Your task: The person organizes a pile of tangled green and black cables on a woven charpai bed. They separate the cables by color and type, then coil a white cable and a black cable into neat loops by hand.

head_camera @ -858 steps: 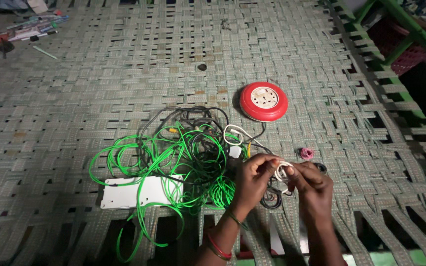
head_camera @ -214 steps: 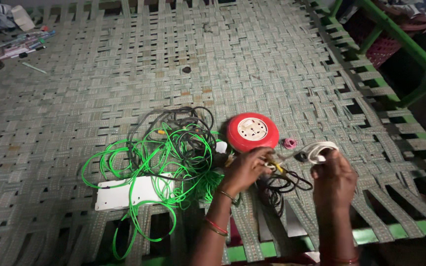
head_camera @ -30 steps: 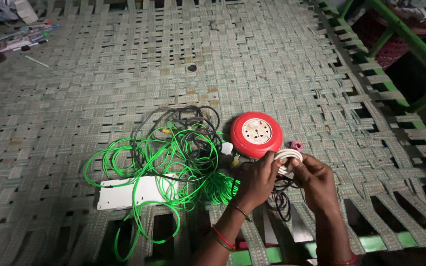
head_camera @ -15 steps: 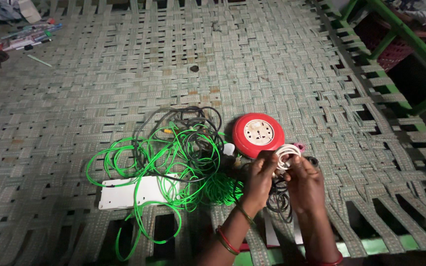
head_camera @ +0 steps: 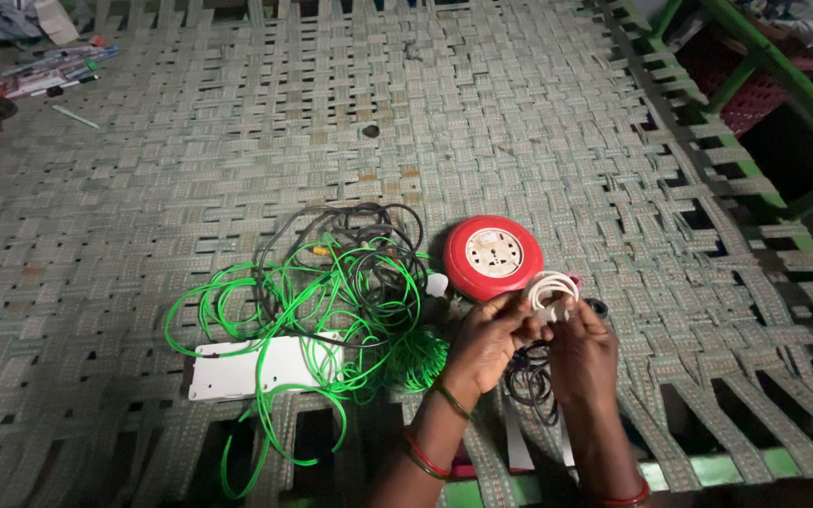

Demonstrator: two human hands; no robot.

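Observation:
My left hand and my right hand meet over a small coil of white cable, both gripping it just in front of a round red extension reel with a white socket face. Under my hands lies a coil of black cable. To the left of my hands a tangle of bright green wire mixes with dark cables and runs over a white power strip.
Everything rests on a woven strap cot. Its green metal frame runs along the right side. Pens and small clutter lie at the far left corner. A small pink object peeks out beside the reel.
Both hands stay closed together on the white coil; they have shifted slightly. The reel and the green wire have not moved on the cot.

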